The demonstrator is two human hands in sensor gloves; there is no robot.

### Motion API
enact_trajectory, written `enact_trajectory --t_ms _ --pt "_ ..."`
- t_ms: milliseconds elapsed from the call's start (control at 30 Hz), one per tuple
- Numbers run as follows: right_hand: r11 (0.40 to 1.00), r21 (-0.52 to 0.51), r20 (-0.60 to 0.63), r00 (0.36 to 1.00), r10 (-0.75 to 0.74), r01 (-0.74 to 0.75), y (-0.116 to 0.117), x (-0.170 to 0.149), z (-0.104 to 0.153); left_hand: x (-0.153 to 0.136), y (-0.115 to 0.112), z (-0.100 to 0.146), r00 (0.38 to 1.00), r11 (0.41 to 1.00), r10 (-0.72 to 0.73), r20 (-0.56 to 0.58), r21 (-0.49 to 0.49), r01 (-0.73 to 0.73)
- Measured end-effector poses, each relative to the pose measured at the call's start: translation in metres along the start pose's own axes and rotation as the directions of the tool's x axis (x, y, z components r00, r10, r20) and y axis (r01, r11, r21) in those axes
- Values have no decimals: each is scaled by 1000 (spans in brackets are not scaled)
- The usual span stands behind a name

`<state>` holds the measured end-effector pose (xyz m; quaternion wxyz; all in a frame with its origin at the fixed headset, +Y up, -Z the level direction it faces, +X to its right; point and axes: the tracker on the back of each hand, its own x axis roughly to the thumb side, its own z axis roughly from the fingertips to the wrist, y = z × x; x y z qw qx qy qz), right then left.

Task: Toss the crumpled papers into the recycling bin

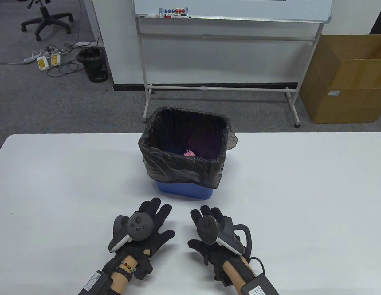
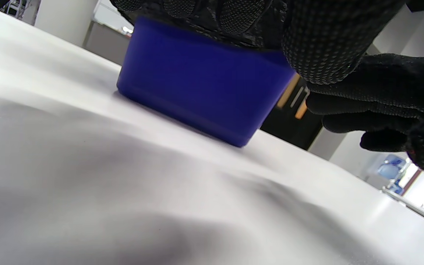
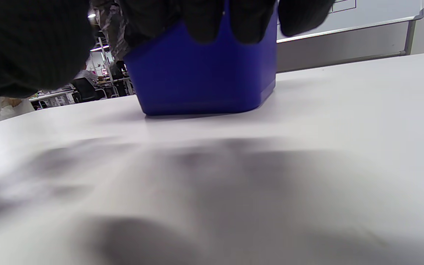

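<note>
Lying inside the bin (image 1: 186, 187), pink paper (image 1: 189, 153), beyond both spread, empty grips.

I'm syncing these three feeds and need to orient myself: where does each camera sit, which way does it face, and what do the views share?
Table view: high above the near edge, looking down and forward over the white table at the blue bin; left hand and right hand both show.
Left wrist view: low over the table, facing the bin; gloved fingers on top.
Right wrist view: low, facing the bin; fingers on top.
Shared: bin and table.
</note>
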<state>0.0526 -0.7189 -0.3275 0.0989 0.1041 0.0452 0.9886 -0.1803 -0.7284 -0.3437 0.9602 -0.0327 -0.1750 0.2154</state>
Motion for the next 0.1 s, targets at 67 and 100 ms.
enact_trajectory --t_ms 67,100 --pt "1000 2 0 1000 0 0 0 0 0 0 -2 -1 1000 1000 11 5 -20 -11" --pt "1000 2 0 1000 1 -1 0 0 0 0 -1 -1 1000 999 7 7 -34 -7"
